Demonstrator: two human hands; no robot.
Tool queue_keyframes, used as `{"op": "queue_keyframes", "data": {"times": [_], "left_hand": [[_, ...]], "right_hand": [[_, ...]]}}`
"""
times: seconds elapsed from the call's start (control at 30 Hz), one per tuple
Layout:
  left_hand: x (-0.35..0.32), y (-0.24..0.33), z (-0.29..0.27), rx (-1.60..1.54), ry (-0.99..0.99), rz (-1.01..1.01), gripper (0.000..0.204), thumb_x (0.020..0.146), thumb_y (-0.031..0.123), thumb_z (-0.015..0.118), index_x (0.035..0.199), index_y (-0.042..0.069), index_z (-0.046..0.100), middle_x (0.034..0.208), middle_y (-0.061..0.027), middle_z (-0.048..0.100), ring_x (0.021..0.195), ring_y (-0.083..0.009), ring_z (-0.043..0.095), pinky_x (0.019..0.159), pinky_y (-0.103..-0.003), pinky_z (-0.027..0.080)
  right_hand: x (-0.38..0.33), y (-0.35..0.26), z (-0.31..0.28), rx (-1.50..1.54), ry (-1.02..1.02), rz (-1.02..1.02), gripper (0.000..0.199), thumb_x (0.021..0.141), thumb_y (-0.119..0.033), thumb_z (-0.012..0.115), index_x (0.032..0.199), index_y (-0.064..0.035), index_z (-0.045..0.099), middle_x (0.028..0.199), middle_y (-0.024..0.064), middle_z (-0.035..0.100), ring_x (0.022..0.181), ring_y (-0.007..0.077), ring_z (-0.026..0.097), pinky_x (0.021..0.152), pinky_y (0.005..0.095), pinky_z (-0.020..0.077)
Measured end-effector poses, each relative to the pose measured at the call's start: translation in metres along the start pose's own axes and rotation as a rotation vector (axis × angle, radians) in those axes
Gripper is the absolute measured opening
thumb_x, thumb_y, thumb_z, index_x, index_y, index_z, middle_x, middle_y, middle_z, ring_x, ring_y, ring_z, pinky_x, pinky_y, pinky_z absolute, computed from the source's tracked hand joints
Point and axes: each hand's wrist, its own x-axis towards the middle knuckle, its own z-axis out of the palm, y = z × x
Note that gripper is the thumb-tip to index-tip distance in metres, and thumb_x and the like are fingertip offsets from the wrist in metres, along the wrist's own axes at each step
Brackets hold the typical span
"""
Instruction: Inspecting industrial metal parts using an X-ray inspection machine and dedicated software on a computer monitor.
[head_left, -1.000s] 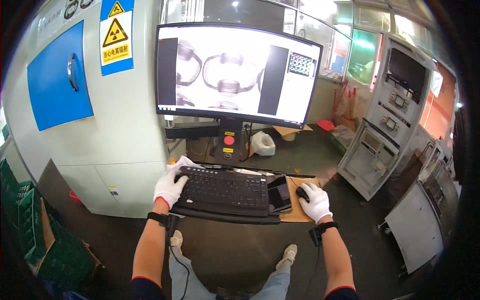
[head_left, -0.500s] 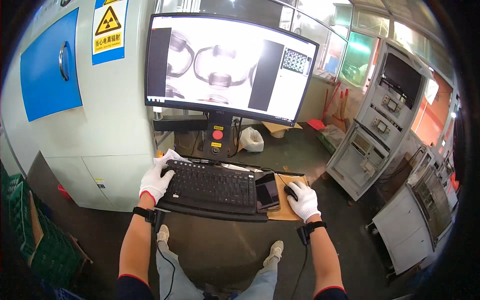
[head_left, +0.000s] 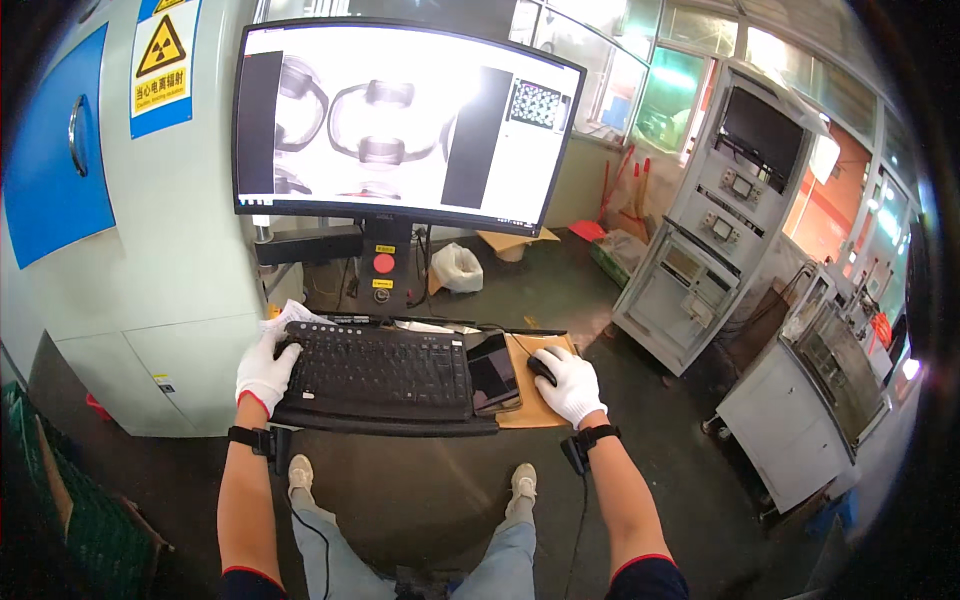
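"Where's the keyboard from your side of the room?"

"The black keyboard lies on the narrow tray, between the two hands but much closer to the left. That left hand, in a white glove, is right at its left end, thumb reaching over the edge keys."

"Is it pressing anything?"

"I can't tell. Nor can I make out how far its fingers are spread; the back of the glove hides most of them. Some crumpled white paper sits just beyond it."

"And the other one?"

"The right hand, gloved too, is curved over the black mouse, narrow around it. The mouse pokes out on the left side of the glove, on a brown sheet at the tray's right end."

"What's that dark slab between?"

"Looks like a phone, glossy and lying flat, just beside the keyboard's right end. The mouse is on its other side, and neither hand touches the slab."

"So the screen's straight ahead of them?"

"Yes, the wide monitor stands beyond the keyboard, showing grey rounded shapes. Below it is a red button, well apart from both hands."
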Motion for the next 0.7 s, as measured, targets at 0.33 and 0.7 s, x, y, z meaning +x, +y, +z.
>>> {"op": "queue_keyframes", "data": {"times": [0.33,0.7], "left_hand": [[-0.006,0.007,-0.004,-0.013,0.019,-0.018,0.048,0.103,0.037,0.077,0.139,0.006,0.074,0.134,-0.0255,0.078,0.127,-0.0450,0.073,0.111,-0.051,0.056],[-0.003,-0.002,0.003,-0.053,0.016,-0.009,0.048,0.103,0.037,0.077,0.139,0.004,0.075,0.130,-0.0255,0.080,0.123,-0.0443,0.076,0.110,-0.050,0.057]], "right_hand": [[0.000,-0.003,-0.002,0.036,0.015,-0.013,0.046,0.089,-0.024,0.082,0.133,-0.0163,0.073,0.125,0.0125,0.077,0.111,0.0385,0.076,0.094,0.0507,0.0613],[0.000,-0.002,0.000,0.049,0.025,-0.008,0.046,0.088,-0.024,0.082,0.132,-0.0145,0.074,0.124,0.0137,0.077,0.109,0.0402,0.076,0.094,0.0514,0.0619]]}}
